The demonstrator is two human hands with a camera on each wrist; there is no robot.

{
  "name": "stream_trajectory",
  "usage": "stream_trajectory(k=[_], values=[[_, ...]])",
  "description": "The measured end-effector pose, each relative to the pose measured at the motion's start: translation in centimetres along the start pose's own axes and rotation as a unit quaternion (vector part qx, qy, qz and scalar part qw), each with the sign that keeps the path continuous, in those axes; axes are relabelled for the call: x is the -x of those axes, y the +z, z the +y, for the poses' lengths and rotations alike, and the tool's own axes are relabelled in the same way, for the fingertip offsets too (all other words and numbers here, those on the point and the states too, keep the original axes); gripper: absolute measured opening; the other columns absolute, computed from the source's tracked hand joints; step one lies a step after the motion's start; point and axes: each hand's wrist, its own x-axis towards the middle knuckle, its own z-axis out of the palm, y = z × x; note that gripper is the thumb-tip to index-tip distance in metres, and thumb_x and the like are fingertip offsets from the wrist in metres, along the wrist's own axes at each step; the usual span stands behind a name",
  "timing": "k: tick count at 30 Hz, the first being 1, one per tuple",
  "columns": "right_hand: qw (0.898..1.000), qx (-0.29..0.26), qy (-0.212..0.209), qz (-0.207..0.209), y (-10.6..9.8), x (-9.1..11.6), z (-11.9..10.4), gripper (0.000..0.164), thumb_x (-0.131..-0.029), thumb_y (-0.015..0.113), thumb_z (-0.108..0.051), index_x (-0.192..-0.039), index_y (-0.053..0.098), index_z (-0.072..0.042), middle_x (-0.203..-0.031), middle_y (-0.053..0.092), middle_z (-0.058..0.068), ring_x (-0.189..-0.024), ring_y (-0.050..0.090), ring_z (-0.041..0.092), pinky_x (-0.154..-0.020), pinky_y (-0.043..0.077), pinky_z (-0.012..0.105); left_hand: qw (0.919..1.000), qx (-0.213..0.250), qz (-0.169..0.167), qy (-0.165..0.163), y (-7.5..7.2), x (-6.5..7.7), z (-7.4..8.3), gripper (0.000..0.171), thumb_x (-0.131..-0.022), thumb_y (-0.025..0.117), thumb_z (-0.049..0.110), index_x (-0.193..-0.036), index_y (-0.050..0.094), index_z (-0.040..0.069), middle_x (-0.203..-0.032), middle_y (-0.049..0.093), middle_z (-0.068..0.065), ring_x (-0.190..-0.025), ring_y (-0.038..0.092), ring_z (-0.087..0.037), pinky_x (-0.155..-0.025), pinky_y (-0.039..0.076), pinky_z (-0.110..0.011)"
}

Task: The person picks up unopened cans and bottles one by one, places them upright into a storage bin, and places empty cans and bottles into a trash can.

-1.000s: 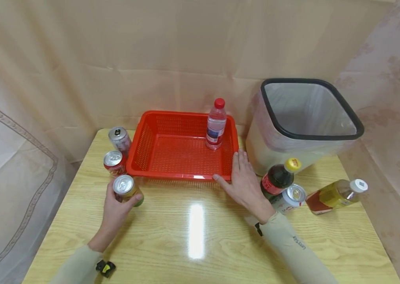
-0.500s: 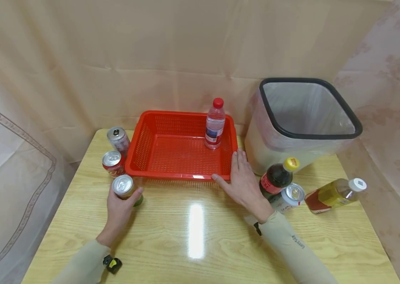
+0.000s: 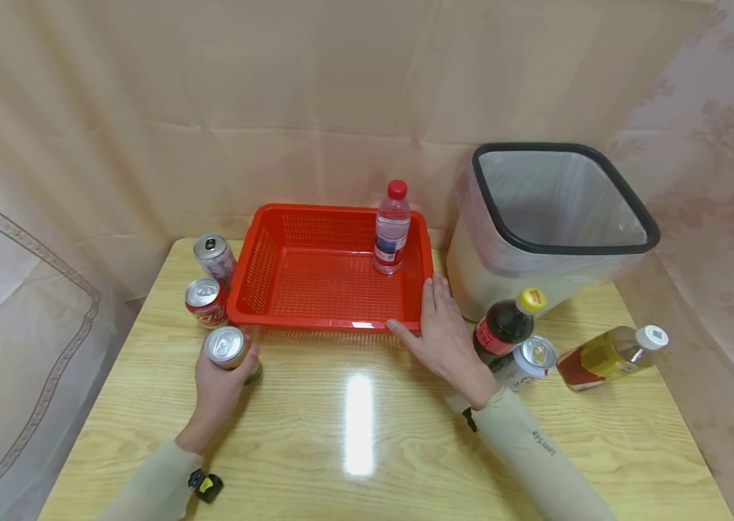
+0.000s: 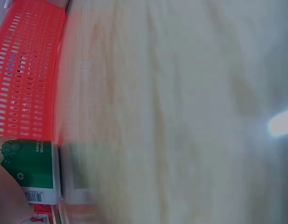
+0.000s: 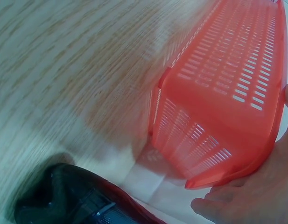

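Here I see a small drink can (image 3: 230,350) with a silver pull-tab top and a green label, standing upright on the wooden table (image 3: 360,427); the left wrist view shows the same can (image 4: 34,170) with a grape picture, a recycling mark and a barcode on the green wrap. My left hand (image 3: 220,380) comes in from the near edge with the forearm angled toward the basket, and its fingers and thumb curl round the can's side, gripping it with the base on or just above the tabletop, I cannot tell which. The can sits just in front of the near left corner of the red basket (image 3: 330,318), and beyond my grip stand a red can (image 3: 205,302) and a silver can (image 3: 215,257), both beside the basket's left wall. My right hand (image 3: 445,336) lies flat with straight fingers, the thumb along the basket's near rim and the fingers up its right wall, pressing and holding nothing; the right wrist view shows that corner of the basket (image 5: 228,107) against the palm. Just to the right of that hand stand a dark bottle (image 3: 506,325) with a yellow cap and another can (image 3: 529,359).
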Motion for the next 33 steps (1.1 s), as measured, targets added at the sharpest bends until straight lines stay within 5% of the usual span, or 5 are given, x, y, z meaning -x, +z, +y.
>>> stream_trajectory(k=[4,10,17,23,33], values=[[1.000,0.001,-0.001,0.001,0.0,-0.1,-0.1,0.116,-0.092,0.045,-0.081,-0.164,0.010,0.003,-0.172,0.004,0.022,-0.158,0.009,0.040,-0.122,0.024,0.057,0.9997,0.012,-0.010,0.018,-0.3,0.3,0.3,0.042,-0.085,0.077,-0.007,-0.122,0.058,-0.002,-0.101,0.071,0.004,-0.098,0.062,-0.004,-0.090,0.045,-0.015],[1.000,0.000,0.004,-0.001,0.0,-0.1,0.0,0.116,-0.092,0.045,-0.081,-0.164,0.008,0.003,-0.172,0.003,0.022,-0.158,0.009,0.041,-0.121,0.025,0.059,0.9991,0.027,-0.014,0.029,-0.7,0.6,1.3,0.040,-0.082,0.076,-0.014,-0.114,0.062,0.007,-0.094,0.072,0.012,-0.093,0.065,-0.003,-0.089,0.046,-0.016],[1.000,0.000,0.003,-0.001,0.0,0.0,0.0,0.116,-0.092,0.044,-0.081,-0.164,0.008,0.004,-0.171,0.003,0.023,-0.157,0.009,0.041,-0.122,0.023,0.059,0.9983,0.034,-0.032,0.034,-0.9,1.0,3.7,0.035,-0.084,0.072,-0.015,-0.115,0.058,-0.010,-0.095,0.072,0.011,-0.093,0.066,-0.006,-0.089,0.048,-0.018],[1.000,-0.003,0.001,0.000,0.0,0.0,0.0,0.117,-0.092,0.043,-0.082,-0.164,0.008,0.003,-0.171,0.004,0.023,-0.157,0.009,0.041,-0.122,0.023,0.059,0.9973,0.047,-0.045,0.034,-0.8,1.3,5.7,0.029,-0.086,0.071,-0.014,-0.113,0.062,-0.008,-0.095,0.073,0.007,-0.093,0.067,-0.007,-0.089,0.050,-0.018],[1.000,-0.005,-0.001,0.001,0.0,0.1,0.0,0.117,-0.092,0.042,-0.082,-0.164,0.009,0.004,-0.171,0.004,0.023,-0.158,0.007,0.040,-0.123,0.021,0.057,0.9875,0.068,-0.106,0.095,0.6,1.3,9.2,0.032,-0.085,0.070,-0.017,-0.114,0.060,-0.010,-0.100,0.073,0.003,-0.097,0.068,-0.010,-0.093,0.052,-0.018]])
